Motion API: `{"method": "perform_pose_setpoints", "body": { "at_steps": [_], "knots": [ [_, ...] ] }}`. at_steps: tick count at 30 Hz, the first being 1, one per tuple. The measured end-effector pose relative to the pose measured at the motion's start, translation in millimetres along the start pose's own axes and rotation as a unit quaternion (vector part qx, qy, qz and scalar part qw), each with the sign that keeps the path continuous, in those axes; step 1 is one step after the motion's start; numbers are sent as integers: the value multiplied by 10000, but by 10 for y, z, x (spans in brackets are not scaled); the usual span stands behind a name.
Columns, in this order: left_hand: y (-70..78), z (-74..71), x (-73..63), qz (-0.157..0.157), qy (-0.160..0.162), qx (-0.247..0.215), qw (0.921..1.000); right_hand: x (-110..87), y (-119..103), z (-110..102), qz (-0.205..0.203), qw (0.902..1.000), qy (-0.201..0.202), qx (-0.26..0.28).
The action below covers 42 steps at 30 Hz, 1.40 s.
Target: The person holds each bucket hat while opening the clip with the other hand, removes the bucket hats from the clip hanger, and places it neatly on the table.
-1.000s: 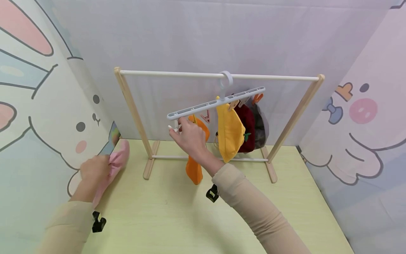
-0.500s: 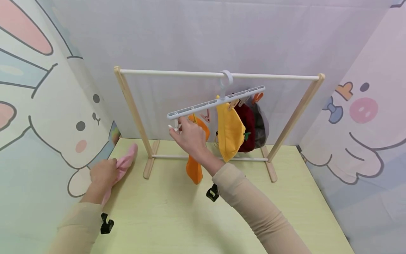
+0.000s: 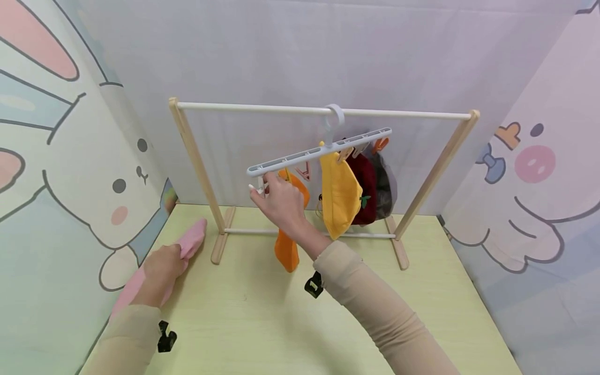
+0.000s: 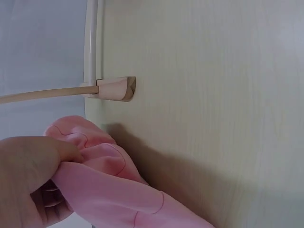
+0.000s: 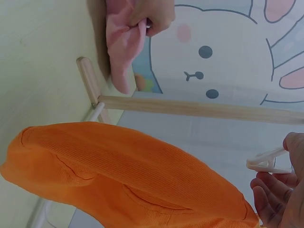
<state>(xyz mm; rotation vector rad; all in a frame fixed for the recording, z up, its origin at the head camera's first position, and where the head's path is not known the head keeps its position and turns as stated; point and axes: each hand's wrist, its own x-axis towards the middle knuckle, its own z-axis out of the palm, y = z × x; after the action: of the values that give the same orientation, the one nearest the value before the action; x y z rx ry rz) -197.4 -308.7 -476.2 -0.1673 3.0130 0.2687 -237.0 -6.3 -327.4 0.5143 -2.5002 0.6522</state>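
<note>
My left hand point(image 3: 165, 261) grips a pink cloth point(image 3: 193, 240) just above the table at the left, beside the rack's left foot point(image 3: 219, 249). The left wrist view shows that pink cloth point(image 4: 111, 183) bunched in my left hand point(image 4: 33, 166). My right hand point(image 3: 265, 185) is raised to the left end of a white clip hanger point(image 3: 319, 151) and pinches a white clip point(image 3: 257, 188) there. An orange cloth point(image 3: 287, 251) hangs just behind that hand. Close up in the right wrist view are the orange cloth point(image 5: 128, 175) and the white clip point(image 5: 265, 162).
The hanger hooks on the white rail point(image 3: 253, 109) of a wooden rack. Yellow point(image 3: 339, 195), dark red point(image 3: 367, 187) and grey point(image 3: 387, 188) cloths hang clipped to its right. The pale yellow table point(image 3: 244, 323) is walled by cartoon-printed screens on both sides.
My left hand has drawn the pink cloth rightward and nearer along the table's left side. My right hand has stayed at the white clip.
</note>
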Motion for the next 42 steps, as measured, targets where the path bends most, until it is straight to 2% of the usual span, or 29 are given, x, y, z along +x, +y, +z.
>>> {"method": "perform_pose_setpoints", "body": {
  "at_steps": [6, 17, 28, 37, 42],
  "knots": [
    [34, 129, -41, 94, -31, 73, 9999, 1, 0, 3, -16, 10000, 27, 32],
    [124, 299, -117, 206, -104, -245, 9994, -7, -18, -3, 18, 10000, 8, 47],
    [138, 476, -141, 387, -90, -358, 9986, -9, -21, 5, 3, 10000, 23, 53],
    [209, 491, -182, 367, -436, -393, 9976, 6, -32, 17, -23, 9999, 157, 30],
    [244, 507, -201, 383, -416, -476, 9973, 17, -50, 22, 35, 9998, 169, 41]
  ]
}}
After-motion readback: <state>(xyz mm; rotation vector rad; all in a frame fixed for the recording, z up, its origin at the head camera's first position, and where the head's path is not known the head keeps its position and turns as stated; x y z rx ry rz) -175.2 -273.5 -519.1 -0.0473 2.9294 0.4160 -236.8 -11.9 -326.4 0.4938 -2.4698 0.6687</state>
